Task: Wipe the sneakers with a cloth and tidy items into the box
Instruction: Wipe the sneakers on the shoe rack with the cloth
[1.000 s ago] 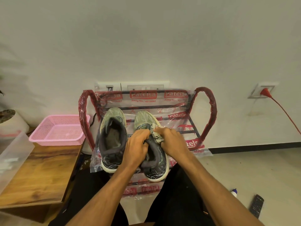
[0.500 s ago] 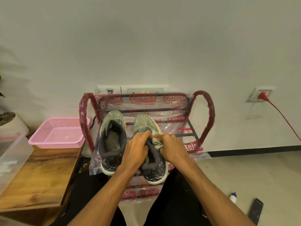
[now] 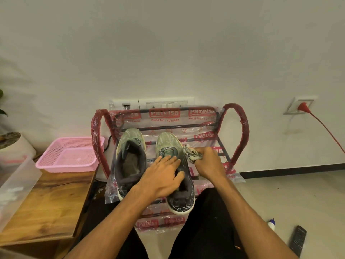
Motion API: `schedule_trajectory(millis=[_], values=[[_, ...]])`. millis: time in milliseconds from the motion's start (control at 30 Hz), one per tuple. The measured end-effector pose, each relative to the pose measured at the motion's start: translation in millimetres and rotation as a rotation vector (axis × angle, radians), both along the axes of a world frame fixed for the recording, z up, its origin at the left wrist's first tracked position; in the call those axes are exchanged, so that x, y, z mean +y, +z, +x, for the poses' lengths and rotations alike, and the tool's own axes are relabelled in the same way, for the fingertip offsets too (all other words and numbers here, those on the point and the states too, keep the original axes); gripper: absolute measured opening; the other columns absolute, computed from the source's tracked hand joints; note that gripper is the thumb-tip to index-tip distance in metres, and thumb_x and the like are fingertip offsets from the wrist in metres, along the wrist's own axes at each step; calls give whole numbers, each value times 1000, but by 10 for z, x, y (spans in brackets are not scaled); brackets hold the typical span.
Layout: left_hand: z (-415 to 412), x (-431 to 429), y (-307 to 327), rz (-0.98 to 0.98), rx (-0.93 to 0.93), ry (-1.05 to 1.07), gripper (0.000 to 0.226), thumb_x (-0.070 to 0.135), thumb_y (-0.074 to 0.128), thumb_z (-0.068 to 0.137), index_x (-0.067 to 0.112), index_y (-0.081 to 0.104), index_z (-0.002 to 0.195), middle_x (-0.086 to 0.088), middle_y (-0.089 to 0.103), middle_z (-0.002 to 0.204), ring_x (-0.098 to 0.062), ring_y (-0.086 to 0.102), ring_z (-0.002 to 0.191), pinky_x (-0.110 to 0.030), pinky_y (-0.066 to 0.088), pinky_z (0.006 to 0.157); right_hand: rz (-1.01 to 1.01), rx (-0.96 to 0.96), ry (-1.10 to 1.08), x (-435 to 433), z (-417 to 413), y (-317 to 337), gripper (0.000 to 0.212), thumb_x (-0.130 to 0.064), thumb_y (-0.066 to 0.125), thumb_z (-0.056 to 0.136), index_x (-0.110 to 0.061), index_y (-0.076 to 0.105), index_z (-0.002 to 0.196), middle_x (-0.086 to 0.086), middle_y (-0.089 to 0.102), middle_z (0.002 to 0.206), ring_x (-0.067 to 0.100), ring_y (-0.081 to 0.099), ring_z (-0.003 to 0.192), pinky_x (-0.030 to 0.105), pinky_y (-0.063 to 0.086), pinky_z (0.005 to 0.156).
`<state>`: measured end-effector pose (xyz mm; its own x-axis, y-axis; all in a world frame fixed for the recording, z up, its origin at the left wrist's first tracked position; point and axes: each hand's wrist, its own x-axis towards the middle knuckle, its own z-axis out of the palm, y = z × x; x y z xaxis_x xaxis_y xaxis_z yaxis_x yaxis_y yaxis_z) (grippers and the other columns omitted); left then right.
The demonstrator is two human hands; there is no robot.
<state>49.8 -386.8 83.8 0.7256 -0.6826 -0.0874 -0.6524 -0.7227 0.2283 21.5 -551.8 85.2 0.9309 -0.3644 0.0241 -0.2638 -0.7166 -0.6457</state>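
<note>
Two grey-green sneakers stand side by side on a plastic-wrapped metal shoe rack [image 3: 240, 128]. The left sneaker [image 3: 129, 157] is untouched. My left hand [image 3: 164, 176] lies flat with spread fingers on the tongue and collar of the right sneaker [image 3: 169, 144]. My right hand [image 3: 207, 163] grips a crumpled white patterned cloth [image 3: 192, 155] against that sneaker's right side. A clear plastic box [image 3: 16, 186] sits at the far left on the wooden table.
A pink mesh basket [image 3: 69, 156] rests on the wooden table [image 3: 48, 208] left of the rack. A potted plant [image 3: 11, 141] stands behind it. On the floor at right lie a small white bottle [image 3: 271, 223] and a black remote [image 3: 298, 240]. A red cable [image 3: 324, 128] runs from a wall socket.
My left hand has uncurled and now lies flat on the right sneaker. My right hand with the cloth has slid out to the sneaker's right side.
</note>
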Motion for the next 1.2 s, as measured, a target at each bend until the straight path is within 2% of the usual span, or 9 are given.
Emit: schedule_trajectory(millis=[100,167,300,400,533,633,833,1067,1200], values=[[-61,-13,64,127,51,14,88,74,16,89,14,17,154,-3,12,161,-15,3,148,-41,-4,120,-21,6,7,-49,0,10,41,5,53,83,-23,75,105,0,72,82,16,63,70,28,47,62],[-64,-13,66,230,4,5,96,78,12,86,11,12,154,-5,9,161,-17,-2,149,-44,-8,119,-36,25,74,-54,-27,10,39,3,53,84,-22,75,103,2,73,83,20,65,73,33,52,64],[-52,-46,48,324,-83,10,84,66,13,95,6,10,153,-10,9,161,-20,-4,149,-46,-11,118,-158,60,220,55,-94,-96,53,1,55,81,-25,65,126,4,72,114,24,66,103,37,54,84],[-77,-77,27,284,-197,-25,73,57,18,99,6,21,151,-10,21,158,-21,6,148,-43,-8,119,-323,66,279,126,-132,-191,55,-6,60,83,-25,56,134,4,65,126,26,60,115,37,51,89],[-96,-27,1,202,-102,-33,79,63,11,96,7,25,151,-9,28,156,-17,15,147,-40,-6,120,-470,78,314,101,-100,-187,47,-19,60,91,-23,51,137,8,60,129,28,58,117,37,48,88],[-53,7,38,265,-1,-5,89,70,5,91,7,21,152,-8,22,158,-15,9,148,-41,-10,119,-526,109,318,126,-29,-163,44,-22,61,92,-21,51,135,8,62,126,28,59,115,37,48,87],[8,-59,81,343,60,-1,91,73,6,89,9,16,153,-9,18,160,-16,6,148,-46,-12,118,-324,-39,59,-14,-15,-59,51,4,54,85,-23,63,127,7,72,108,29,66,98,40,53,79],[51,-54,44,301,43,-59,94,78,11,86,11,24,151,-9,22,158,-17,6,148,-48,-13,117,-352,72,349,21,-107,-219,54,-8,58,91,-23,50,142,2,55,141,23,54,126,37,47,98],[61,-66,-26,273,28,-56,97,79,8,84,11,27,150,-8,26,157,-17,8,148,-48,-14,116,-618,49,409,40,113,-176,45,-18,59,95,-19,50,139,6,57,132,25,56,120,37,47,94]])
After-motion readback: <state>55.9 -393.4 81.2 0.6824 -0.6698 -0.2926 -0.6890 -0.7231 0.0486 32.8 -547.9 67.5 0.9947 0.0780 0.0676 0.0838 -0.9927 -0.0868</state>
